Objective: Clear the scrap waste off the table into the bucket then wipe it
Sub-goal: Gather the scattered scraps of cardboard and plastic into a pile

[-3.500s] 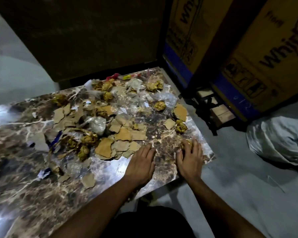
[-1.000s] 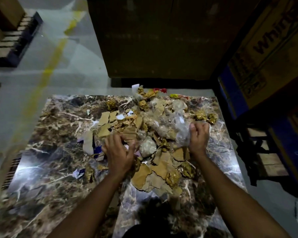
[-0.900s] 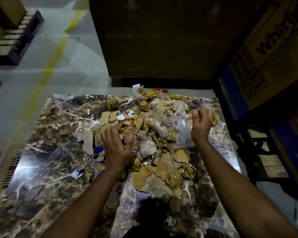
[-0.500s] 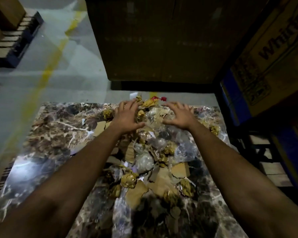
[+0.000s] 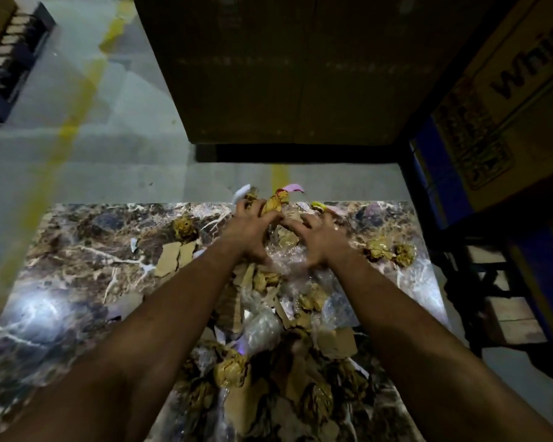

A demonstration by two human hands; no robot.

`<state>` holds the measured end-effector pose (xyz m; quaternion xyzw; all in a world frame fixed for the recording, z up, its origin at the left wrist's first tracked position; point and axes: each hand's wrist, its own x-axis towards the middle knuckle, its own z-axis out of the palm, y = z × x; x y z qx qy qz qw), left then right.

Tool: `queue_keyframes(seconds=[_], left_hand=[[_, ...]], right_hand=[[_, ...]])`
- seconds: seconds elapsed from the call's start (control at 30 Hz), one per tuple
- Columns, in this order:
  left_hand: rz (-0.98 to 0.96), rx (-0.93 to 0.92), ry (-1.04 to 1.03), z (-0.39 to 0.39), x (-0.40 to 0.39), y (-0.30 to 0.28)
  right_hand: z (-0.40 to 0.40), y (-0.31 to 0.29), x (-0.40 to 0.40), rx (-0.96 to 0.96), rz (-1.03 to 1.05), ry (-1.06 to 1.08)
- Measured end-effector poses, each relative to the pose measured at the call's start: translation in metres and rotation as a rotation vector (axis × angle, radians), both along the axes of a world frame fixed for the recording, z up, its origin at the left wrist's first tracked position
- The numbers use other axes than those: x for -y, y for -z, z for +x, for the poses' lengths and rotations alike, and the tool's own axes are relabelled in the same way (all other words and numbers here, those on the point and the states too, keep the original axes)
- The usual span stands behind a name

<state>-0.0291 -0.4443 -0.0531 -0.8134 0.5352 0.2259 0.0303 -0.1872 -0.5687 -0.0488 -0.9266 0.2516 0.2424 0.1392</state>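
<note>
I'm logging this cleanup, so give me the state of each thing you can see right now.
Left hand: fingers curled into scraps at the far edge.
Right hand: fingers spread, curling over plastic wrap.
Scrap pile: heaped mid-table, not cleared.
Table: littered, unwiped.
Cardboard pieces: lying loose, left of pile.
Bucket: not in view.

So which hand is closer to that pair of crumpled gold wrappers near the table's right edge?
Right. The right hand sits on the scrap pile just left of the gold wrappers; the left hand is farther left, beyond it.
</note>
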Motion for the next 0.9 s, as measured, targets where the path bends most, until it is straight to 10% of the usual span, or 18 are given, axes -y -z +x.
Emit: queue_keyframes(seconds=[0.9], left_hand=[[-0.755,-0.151,-0.437,-0.101,-0.197,-0.015]], right_hand=[[-0.072,-0.026,-0.180,0.642,0.115,0.171]])
